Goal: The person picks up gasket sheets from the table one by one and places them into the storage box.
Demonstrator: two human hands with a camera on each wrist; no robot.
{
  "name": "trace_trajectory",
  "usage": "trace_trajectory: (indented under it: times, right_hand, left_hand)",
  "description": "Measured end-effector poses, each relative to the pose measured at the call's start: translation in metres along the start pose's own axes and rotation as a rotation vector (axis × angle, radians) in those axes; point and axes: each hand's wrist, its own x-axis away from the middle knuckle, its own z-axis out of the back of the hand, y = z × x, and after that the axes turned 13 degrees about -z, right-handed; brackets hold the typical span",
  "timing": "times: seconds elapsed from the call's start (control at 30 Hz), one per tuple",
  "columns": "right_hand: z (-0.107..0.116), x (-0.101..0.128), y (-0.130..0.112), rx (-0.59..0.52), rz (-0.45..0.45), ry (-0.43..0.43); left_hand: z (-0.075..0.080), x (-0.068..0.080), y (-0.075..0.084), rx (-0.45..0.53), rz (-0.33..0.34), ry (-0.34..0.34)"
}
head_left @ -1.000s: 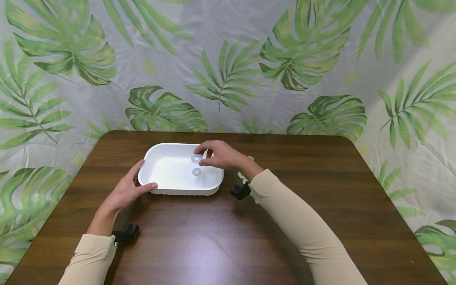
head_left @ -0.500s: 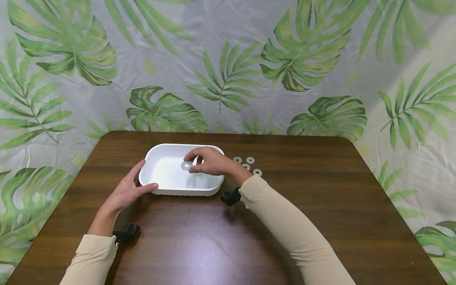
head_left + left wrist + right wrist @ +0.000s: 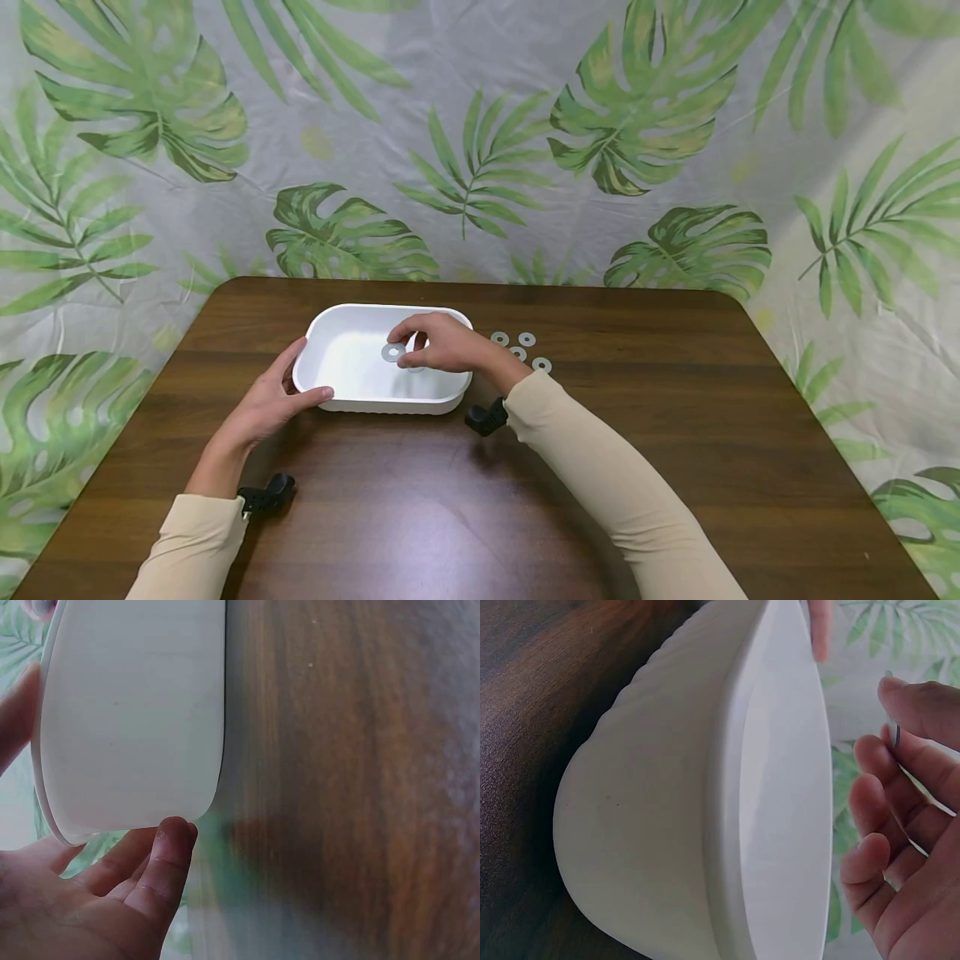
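A white oblong tray (image 3: 390,401) with rounded corners stands on the table. My left hand (image 3: 262,402) holds its left end, thumb on the near rim and fingers against the outer wall, as the left wrist view shows on the wall (image 3: 135,735). Over the tray's inside, my right hand (image 3: 442,342) pinches a flat metal washer (image 3: 386,353) between thumb and fingers. In the right wrist view the washer (image 3: 894,735) appears nearly edge-on, above the rim. Another washer (image 3: 415,369) lies in the tray, mostly hidden behind the right hand.
Several loose washers (image 3: 535,363) lie on the brown wooden table (image 3: 675,417) just right of the tray, near the right forearm. A leaf-patterned cloth (image 3: 480,150) hangs behind the table's far edge. Each wrist wears a black camera strap (image 3: 262,497).
My right hand has moved left and slightly nearer over the tray with the pinched washer, uncovering the loose washers on the table. My left hand stays on the tray.
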Motion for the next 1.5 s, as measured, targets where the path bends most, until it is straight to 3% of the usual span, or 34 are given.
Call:
trace_trajectory:
  times: [0.5,0.77,1.27,1.5]
  right_hand:
    - [-0.005,-0.001,-0.001,-0.045,0.014,-0.003]
    - [-0.004,0.002,0.007,0.024,0.035,0.087]
    - [0.022,0.049,0.042,0.083,0.022,0.168]
    - [0.034,0.071,0.063,0.100,-0.021,0.159]
  left_hand:
    - [-0.002,-0.001,0.002,0.014,0.004,-0.006]
    - [-0.002,0.001,0.001,0.010,-0.009,-0.009]
    - [0.001,0.001,0.001,-0.021,-0.010,-0.022]
    - [0.001,0.000,0.001,-0.021,-0.020,-0.018]
